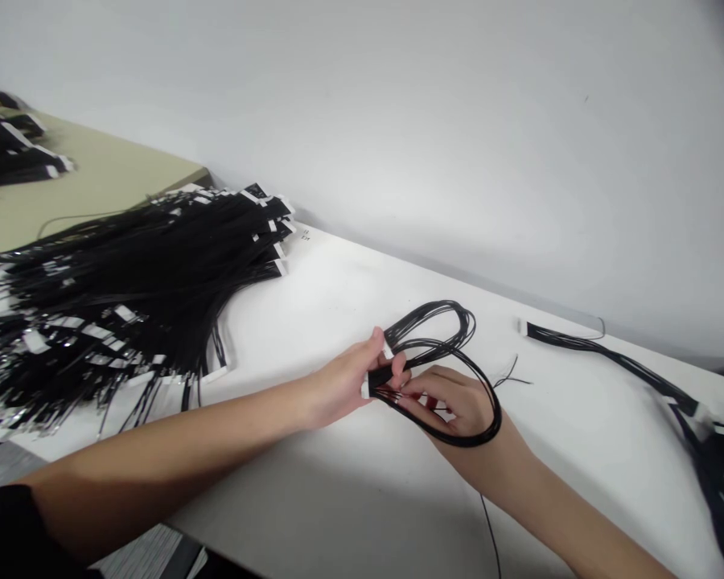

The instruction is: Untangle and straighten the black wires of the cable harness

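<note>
A black wire harness (440,351) with white connectors is held above the white table, its wires bent round into two loops. My left hand (362,374) grips it near the connectors, thumb on top and fingers curled beneath. One white connector (365,389) pokes out below the left fingers. My right hand (450,398) is closed, its fingertips pinching the thin wires close to that connector. The lower loop passes over the back of my right hand and wrist. Exactly which wires the right fingertips hold is partly hidden.
A large pile of black wire harnesses (157,257) covers the left side of the white table (338,281). More harnesses (12,141) lie on a beige table at far left. Another harness (603,352) stretches along the right, and loose wire ends (512,378) lie behind my right hand.
</note>
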The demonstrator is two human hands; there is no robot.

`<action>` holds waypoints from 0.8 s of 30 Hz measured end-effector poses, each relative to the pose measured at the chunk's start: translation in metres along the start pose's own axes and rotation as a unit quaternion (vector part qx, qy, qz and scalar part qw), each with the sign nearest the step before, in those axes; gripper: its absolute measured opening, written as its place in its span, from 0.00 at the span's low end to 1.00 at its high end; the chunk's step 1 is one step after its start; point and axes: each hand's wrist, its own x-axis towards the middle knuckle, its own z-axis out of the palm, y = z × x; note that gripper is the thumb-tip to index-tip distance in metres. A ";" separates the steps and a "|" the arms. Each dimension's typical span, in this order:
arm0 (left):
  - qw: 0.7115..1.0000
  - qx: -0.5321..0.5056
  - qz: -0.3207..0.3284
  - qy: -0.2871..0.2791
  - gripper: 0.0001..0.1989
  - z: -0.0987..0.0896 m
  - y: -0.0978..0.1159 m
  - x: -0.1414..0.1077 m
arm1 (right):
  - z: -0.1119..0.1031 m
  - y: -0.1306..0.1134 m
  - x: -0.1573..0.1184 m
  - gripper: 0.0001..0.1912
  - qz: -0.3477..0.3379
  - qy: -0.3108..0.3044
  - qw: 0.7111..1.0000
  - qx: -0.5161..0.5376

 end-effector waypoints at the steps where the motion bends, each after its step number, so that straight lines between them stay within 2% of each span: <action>1: 1.000 0.003 0.003 -0.001 0.27 0.000 0.000 0.000 | 0.000 0.001 0.000 0.07 -0.004 0.007 1.000 0.001; 7: 0.999 0.039 0.016 -0.003 0.27 0.000 -0.001 0.000 | -0.001 -0.001 0.000 0.08 0.021 -0.030 0.999 -0.012; 14: 0.998 0.056 0.028 0.016 0.27 0.000 -0.001 0.000 | 0.001 -0.009 -0.002 0.07 -0.021 0.006 0.997 -0.075; 16: 0.999 0.047 0.020 0.019 0.28 0.000 -0.001 0.000 | -0.008 -0.016 -0.002 0.06 0.010 -0.012 0.996 -0.082; 19: 0.999 0.025 0.017 0.016 0.29 0.000 0.000 0.001 | -0.034 -0.025 -0.003 0.08 0.134 -0.076 0.987 0.040; 22: 1.000 0.017 0.017 0.014 0.28 0.001 0.001 0.002 | -0.065 -0.022 -0.003 0.12 0.182 -0.034 0.968 0.168; 23: 1.000 0.021 0.015 0.016 0.27 0.001 0.002 0.003 | -0.073 -0.018 -0.002 0.12 0.187 -0.038 0.957 0.219; 24: 0.999 0.029 0.015 0.018 0.27 0.002 0.002 0.003 | -0.080 -0.013 -0.001 0.12 0.202 -0.016 0.941 0.270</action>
